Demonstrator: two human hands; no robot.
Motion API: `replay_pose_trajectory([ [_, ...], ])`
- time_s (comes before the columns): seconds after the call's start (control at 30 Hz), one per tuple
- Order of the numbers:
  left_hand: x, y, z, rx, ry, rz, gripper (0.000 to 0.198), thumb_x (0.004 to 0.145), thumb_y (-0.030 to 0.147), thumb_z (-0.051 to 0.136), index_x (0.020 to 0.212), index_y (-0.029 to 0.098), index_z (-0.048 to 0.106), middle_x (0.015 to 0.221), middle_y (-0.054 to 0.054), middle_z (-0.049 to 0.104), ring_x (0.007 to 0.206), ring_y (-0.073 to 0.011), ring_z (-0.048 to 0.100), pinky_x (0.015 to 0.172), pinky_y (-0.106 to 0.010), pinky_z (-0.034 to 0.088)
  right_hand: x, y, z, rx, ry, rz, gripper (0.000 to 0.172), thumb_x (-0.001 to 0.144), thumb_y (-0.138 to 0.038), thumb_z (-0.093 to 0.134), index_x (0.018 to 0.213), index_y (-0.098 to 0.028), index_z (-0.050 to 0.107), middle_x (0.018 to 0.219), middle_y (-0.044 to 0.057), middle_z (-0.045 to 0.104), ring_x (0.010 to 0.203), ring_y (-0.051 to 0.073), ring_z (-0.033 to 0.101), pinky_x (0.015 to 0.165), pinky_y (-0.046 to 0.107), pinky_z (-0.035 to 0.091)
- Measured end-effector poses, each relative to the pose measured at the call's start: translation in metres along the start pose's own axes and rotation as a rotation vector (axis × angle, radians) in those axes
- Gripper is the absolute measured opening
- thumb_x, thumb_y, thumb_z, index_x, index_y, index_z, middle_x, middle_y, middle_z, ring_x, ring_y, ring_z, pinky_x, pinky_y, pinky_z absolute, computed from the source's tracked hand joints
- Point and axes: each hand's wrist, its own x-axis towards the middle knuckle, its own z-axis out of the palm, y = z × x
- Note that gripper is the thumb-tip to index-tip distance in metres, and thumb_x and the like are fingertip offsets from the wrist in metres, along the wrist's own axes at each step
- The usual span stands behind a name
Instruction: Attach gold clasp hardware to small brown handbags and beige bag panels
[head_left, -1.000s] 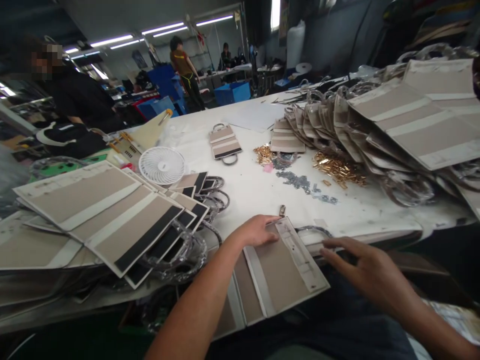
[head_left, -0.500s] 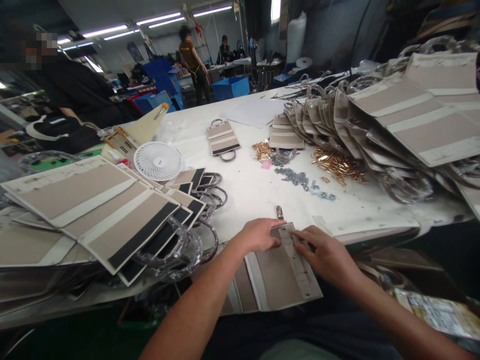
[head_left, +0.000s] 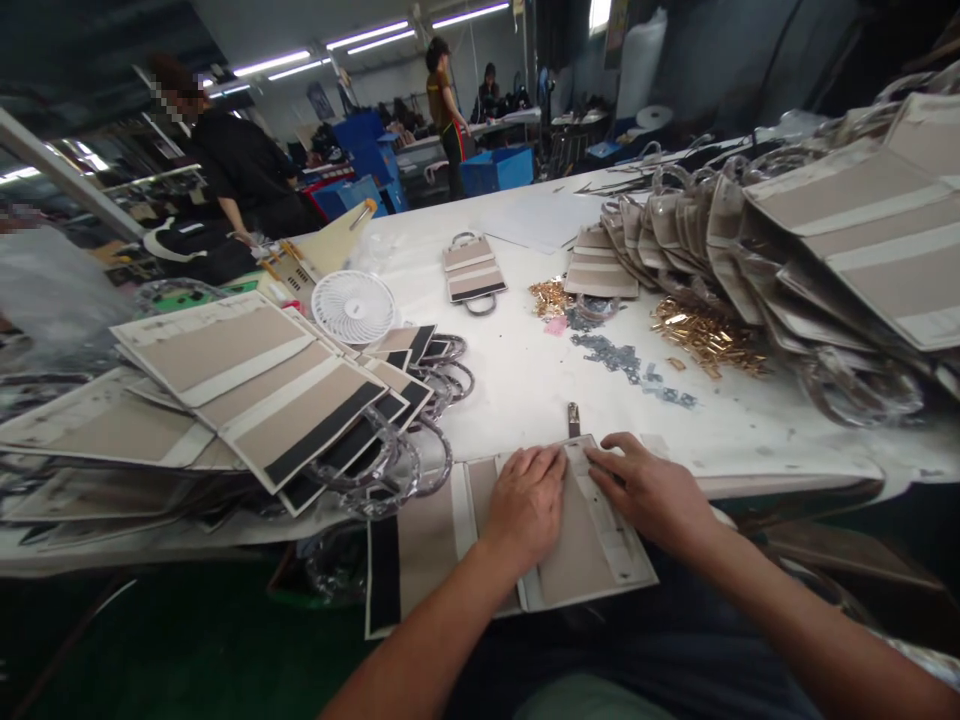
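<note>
An unfolded beige bag panel [head_left: 427, 540] with pale bands and a black end strip lies at the table's front edge, partly overhanging it. My left hand [head_left: 529, 505] rests flat on its middle, fingers extended together, holding nothing. With fingers stretched out, my right hand [head_left: 656, 495] touches the pale strip [head_left: 607, 525] along the panel's right end; its palm side is hidden. Just beyond the panel's far edge, a dark strap tab with a gold metal fitting [head_left: 574, 418] sticks out.
Stacked bag panels with wrapped handles [head_left: 247, 390] lie left, and more bags [head_left: 720, 230] lean at right. Gold fittings [head_left: 709, 335] and grey metal plates [head_left: 607, 355] are heaped mid-table. A white fan [head_left: 352, 307] stands left; a co-worker [head_left: 236, 165] is behind it.
My left hand has moved from the panel's far edge to lie flat on its middle. My right hand stays near the pale strip. The view has shifted left, showing more of the panel.
</note>
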Motion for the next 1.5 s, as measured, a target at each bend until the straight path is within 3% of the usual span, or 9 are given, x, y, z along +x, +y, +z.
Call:
replay_pose_trajectory([
  [0.17,0.005,0.004,-0.003,-0.035,-0.042,-0.082,0.046,0.103,0.020,0.047,0.149,0.018,0.053,0.152,-0.005,0.058,0.139,-0.0252,0.050,0.126,-0.048,0.035,0.001,0.002,0.002,-0.020,-0.050,-0.035,0.035,0.109,-0.036,0.047,0.139,-0.031,0.065,0.122,0.005,0.068,0.086,0.021,0.074,0.060,0.030,0.047],
  [0.37,-0.004,0.019,0.005,-0.006,-0.022,-0.175,0.053,0.101,0.016,0.045,0.154,0.022,0.049,0.157,-0.005,0.053,0.146,-0.0257,0.045,0.130,-0.052,0.027,-0.005,0.006,0.005,-0.017,-0.075,-0.066,0.037,0.109,-0.035,0.046,0.143,-0.031,0.060,0.120,0.005,0.067,0.090,0.022,0.072,0.063,0.031,0.046],
  [0.73,-0.003,0.012,0.019,0.287,0.086,-0.084,0.057,0.096,0.006,0.044,0.150,0.021,0.054,0.148,-0.006,0.060,0.136,-0.0279,0.052,0.121,-0.052,0.042,-0.005,-0.009,0.003,0.052,-0.007,-0.070,0.035,0.102,-0.020,0.048,0.133,-0.028,0.063,0.115,0.010,0.067,0.081,0.025,0.066,0.063,0.030,0.039],
  [0.9,-0.006,0.007,0.026,0.307,0.111,-0.072,0.056,0.095,0.006,0.045,0.148,0.023,0.057,0.148,-0.006,0.061,0.136,-0.0269,0.053,0.122,-0.053,0.042,-0.005,-0.008,0.000,0.108,0.046,-0.071,0.031,0.098,-0.029,0.058,0.126,-0.031,0.071,0.108,0.006,0.071,0.079,0.022,0.067,0.064,0.028,0.042],
  [1.0,-0.008,0.003,0.026,0.237,0.132,-0.092,0.061,0.094,0.004,0.043,0.150,0.024,0.055,0.150,-0.005,0.060,0.139,-0.0259,0.050,0.124,-0.052,0.039,0.003,0.016,-0.011,0.144,0.105,0.006,0.028,0.097,-0.036,0.061,0.121,-0.033,0.076,0.113,0.004,0.073,0.091,0.021,0.070,0.076,0.027,0.048],
  [1.1,-0.009,0.004,0.023,0.156,0.133,-0.098,0.061,0.094,0.004,0.042,0.150,0.022,0.054,0.151,-0.006,0.059,0.140,-0.0263,0.050,0.125,-0.053,0.037,0.015,0.060,-0.030,0.126,0.173,0.219,0.036,0.098,-0.036,0.056,0.127,-0.027,0.076,0.123,0.010,0.072,0.105,0.025,0.069,0.087,0.032,0.051],
  [1.3,-0.008,0.015,0.009,0.056,0.095,-0.129,0.049,0.098,0.017,0.053,0.147,0.020,0.057,0.149,-0.007,0.060,0.138,-0.0269,0.053,0.125,-0.055,0.037,0.035,0.139,-0.043,0.073,0.081,0.474,0.043,0.093,-0.048,0.061,0.120,-0.019,0.079,0.113,0.014,0.077,0.101,0.031,0.072,0.082,0.037,0.052],
  [1.4,-0.006,0.018,0.006,-0.008,0.074,-0.161,0.047,0.100,0.032,0.058,0.146,0.021,0.056,0.150,-0.007,0.060,0.139,-0.0271,0.051,0.126,-0.056,0.034,0.040,0.153,-0.038,0.066,0.040,0.506,0.056,0.091,-0.056,0.063,0.130,-0.017,0.074,0.115,0.017,0.076,0.104,0.035,0.071,0.082,0.040,0.052],
  [1.5,-0.003,0.019,0.005,-0.061,0.045,-0.199,0.053,0.099,0.041,0.061,0.148,0.021,0.054,0.152,-0.007,0.058,0.142,-0.0281,0.048,0.128,-0.056,0.030,0.036,0.145,-0.037,0.067,0.031,0.497,0.063,0.093,-0.058,0.060,0.139,-0.015,0.067,0.111,0.016,0.076,0.101,0.034,0.071,0.083,0.040,0.051],
])
